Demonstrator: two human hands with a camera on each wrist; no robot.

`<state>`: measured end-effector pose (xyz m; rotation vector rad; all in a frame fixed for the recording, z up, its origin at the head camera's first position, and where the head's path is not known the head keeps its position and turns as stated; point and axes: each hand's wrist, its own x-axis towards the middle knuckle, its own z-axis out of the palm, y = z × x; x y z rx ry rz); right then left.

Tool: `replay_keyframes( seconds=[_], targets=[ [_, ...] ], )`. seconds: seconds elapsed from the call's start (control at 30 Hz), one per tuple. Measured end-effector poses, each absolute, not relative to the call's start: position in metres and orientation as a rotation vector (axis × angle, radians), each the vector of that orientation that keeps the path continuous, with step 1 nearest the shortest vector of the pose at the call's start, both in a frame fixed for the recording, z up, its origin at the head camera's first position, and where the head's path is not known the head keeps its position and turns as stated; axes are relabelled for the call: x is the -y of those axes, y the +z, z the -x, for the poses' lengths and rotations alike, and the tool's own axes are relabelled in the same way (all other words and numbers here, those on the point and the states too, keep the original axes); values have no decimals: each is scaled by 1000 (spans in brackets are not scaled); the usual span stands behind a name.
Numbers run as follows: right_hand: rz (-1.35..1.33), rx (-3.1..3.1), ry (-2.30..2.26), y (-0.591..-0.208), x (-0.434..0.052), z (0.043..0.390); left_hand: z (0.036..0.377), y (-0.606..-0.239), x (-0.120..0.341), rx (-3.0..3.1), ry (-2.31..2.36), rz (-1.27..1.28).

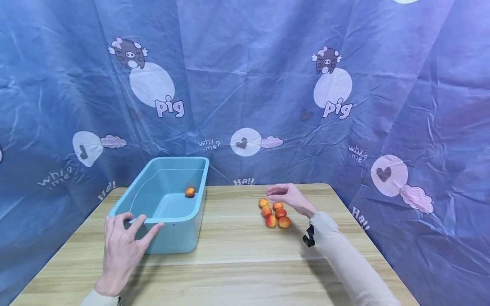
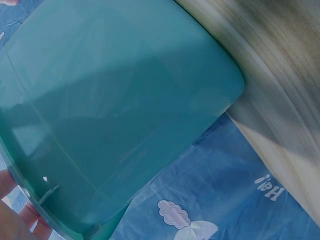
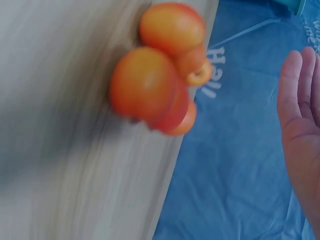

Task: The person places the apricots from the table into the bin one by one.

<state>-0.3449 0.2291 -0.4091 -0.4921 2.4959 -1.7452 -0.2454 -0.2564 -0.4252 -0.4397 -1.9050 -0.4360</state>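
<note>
The left hand (image 1: 121,248) is spread wide, and its fingers (image 1: 135,224) are straight. The fingertips rest on the near rim of the blue tub (image 1: 153,210). It grips nothing. In the left wrist view, a bit of finger shows at the tub's edge, down at 8 o'clock.

The right hand (image 1: 289,196) is open too, with its fingers loose and a little bent. It holds nothing. It hangs just above a small pile of five orange-red fruits (image 1: 274,213). The pile lies at about 7 o'clock from the hand. The pictures do not show whether the hand touches the top fruit. In the right wrist view the fruits (image 3: 160,75) look blurry and sit close together, and the open hand (image 3: 302,130) is off at 3 o'clock from them.

One more fruit (image 1: 189,192) lies inside the tub, by its right wall. The tub is at 9 o'clock from the pile, well apart from it.

All of this sits on a light wooden table (image 1: 237,263). The right arm wears a pale sleeve (image 1: 346,259) with a small black thing at the wrist.

Behind the table hangs a blue cloth (image 1: 245,76) with cartoon pigs, hearts, clouds and the word "pig" on it.
</note>
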Motion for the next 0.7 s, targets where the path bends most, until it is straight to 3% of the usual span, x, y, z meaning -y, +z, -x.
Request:
replay_keyframes(
  seconds=[0.7],
  targets=[
    [426, -2367, -1463, -446, -292, 334, 244, -427, 256, 1896, -429, 440]
  ],
)
